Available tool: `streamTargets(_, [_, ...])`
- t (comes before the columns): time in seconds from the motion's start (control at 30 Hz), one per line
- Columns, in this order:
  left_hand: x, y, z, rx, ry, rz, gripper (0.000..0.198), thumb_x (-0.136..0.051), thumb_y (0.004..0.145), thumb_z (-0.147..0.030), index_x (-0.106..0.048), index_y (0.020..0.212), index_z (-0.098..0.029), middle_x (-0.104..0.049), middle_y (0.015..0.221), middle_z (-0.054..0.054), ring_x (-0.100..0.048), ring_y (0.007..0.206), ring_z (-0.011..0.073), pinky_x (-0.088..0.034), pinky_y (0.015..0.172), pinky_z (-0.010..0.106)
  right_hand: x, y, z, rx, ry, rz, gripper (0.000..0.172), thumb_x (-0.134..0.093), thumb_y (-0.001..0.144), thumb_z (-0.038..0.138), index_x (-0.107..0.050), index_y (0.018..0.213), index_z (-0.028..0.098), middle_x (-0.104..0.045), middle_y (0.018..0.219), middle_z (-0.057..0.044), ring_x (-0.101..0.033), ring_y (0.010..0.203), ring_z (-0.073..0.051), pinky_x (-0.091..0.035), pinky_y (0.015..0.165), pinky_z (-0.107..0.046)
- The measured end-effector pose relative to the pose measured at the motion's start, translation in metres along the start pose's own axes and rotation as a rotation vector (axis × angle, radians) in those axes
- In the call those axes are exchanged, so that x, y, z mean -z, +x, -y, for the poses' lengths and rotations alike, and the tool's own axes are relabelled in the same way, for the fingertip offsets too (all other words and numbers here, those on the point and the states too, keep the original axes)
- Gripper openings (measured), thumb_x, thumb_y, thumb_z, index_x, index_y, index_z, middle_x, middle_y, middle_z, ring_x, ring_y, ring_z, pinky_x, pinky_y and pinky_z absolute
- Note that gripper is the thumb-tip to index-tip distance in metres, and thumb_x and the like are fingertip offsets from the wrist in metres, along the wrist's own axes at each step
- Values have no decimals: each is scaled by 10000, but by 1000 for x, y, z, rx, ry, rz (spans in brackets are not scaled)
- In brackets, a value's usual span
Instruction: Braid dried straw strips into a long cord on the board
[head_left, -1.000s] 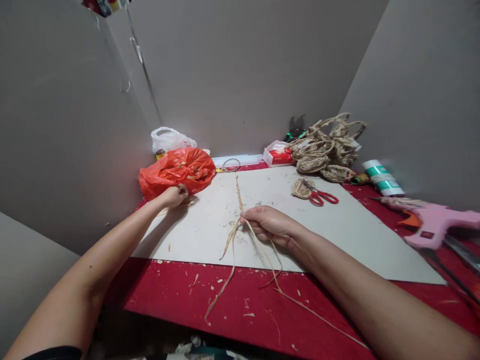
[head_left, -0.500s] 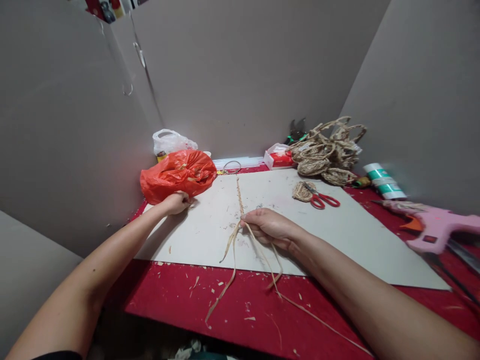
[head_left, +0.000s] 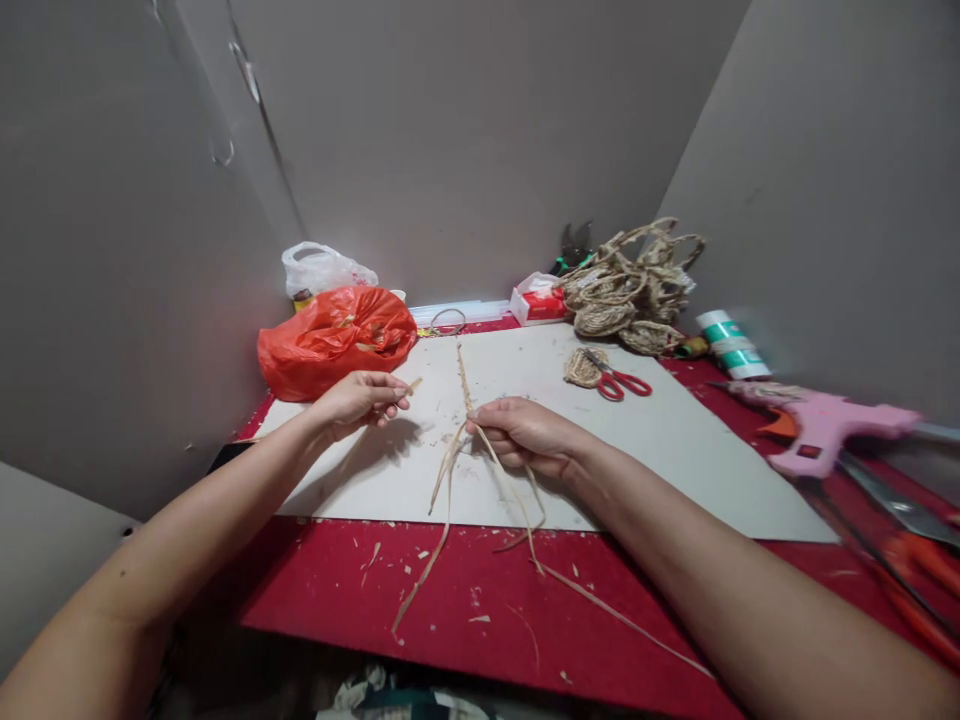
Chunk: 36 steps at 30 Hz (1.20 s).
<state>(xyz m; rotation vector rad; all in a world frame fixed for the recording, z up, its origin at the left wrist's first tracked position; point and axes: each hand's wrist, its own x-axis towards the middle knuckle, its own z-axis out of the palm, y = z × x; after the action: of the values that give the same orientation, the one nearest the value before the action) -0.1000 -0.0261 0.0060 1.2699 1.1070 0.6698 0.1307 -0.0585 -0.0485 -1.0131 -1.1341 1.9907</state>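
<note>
A thin plaited straw braid lies upright in view on the white board. My right hand pinches its lower end, and loose straw strands fan out below onto the red cloth. To the left, my left hand is raised a little over the board, in front of the orange bag, with a short straw piece between thumb and fingertips. A gap separates this piece from the braid.
At the back left are an orange plastic bag and a white bag. Red scissors touch a small twine coil. Rope bundles, a white-green roll and a pink glue gun are on the right.
My left hand has come away from the board beside the orange bag, moving right and up with the straw piece. My right hand still pinches the braid. The whole view has shifted slightly.
</note>
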Motion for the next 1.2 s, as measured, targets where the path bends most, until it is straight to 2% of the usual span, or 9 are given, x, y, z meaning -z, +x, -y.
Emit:
streamTargets(0.1, [-28, -7, 9, 75, -28, 55, 148, -667, 669, -206, -550, 723, -134, -523, 579, -29, -252, 355, -11, -104, 344, 157, 3, -1, 1, -2, 17, 11, 148, -587, 760, 243, -520, 691, 130, -209, 431, 117, -96, 376, -17, -64, 348, -151])
streamTargets(0.17, [-42, -9, 15, 77, -43, 59, 164, -665, 675, -251, -537, 702, -151, -437, 509, -66, -213, 342, -3, -74, 352, 172, 4, -1, 1, -3, 23, 21, 149, -580, 769, 246, -519, 698, 130, -210, 432, 117, -95, 375, -17, -66, 345, -144])
streamTargets(0.3, [-59, -7, 28, 23, -125, -3, 182, -670, 659, -271, -524, 662, -161, -341, 440, -91, -225, 344, 13, -113, 369, 180, 5, -1, 0, -1, 37, 39, 160, -575, 785, 261, -525, 710, 129, -203, 439, 117, -98, 374, -15, -73, 343, -136])
streamTargets(0.4, [-68, -3, 35, -44, -209, -65, 154, -672, 633, -209, -531, 634, -145, -420, 471, -62, -328, 397, 22, -235, 418, 178, 5, -1, 0, -9, 45, 50, 145, -582, 780, 250, -527, 718, 132, -211, 447, 114, -105, 375, -14, -75, 344, -133])
streamTargets(0.53, [-74, 2, 41, -59, -327, -58, 137, -670, 622, -177, -540, 617, -134, -537, 576, 4, -443, 498, 52, -344, 524, 209, 5, -1, 0, -20, 44, 63, 152, -586, 780, 257, -521, 716, 136, -216, 459, 113, -108, 371, -11, -70, 346, -138])
streamTargets(0.67, [-75, 3, 44, -82, -323, -85, 115, -661, 627, -163, -553, 611, -128, -538, 581, 8, -440, 503, 51, -339, 535, 214, 6, 0, 0, -24, 40, 76, 159, -596, 771, 266, -523, 715, 136, -215, 455, 114, -109, 369, -12, -64, 345, -146])
streamTargets(0.93, [-81, 5, 40, -132, -296, -250, 66, -621, 614, -131, -555, 618, -134, -567, 573, 7, -453, 500, 61, -329, 534, 214, 1, 2, -3, 32, -11, 38, 195, -640, 732, 299, -569, 751, 118, -235, 431, 119, -121, 367, -14, -60, 349, -164])
streamTargets(1.2, [-98, 9, 53, -266, -127, -386, 107, -596, 627, -151, -525, 547, -155, -577, 651, 9, -491, 609, 85, -390, 618, 226, -5, 2, -5, 36, -8, -45, 322, -665, 693, 317, -394, 588, 178, -281, 404, 109, -168, 339, -13, -71, 344, -171])
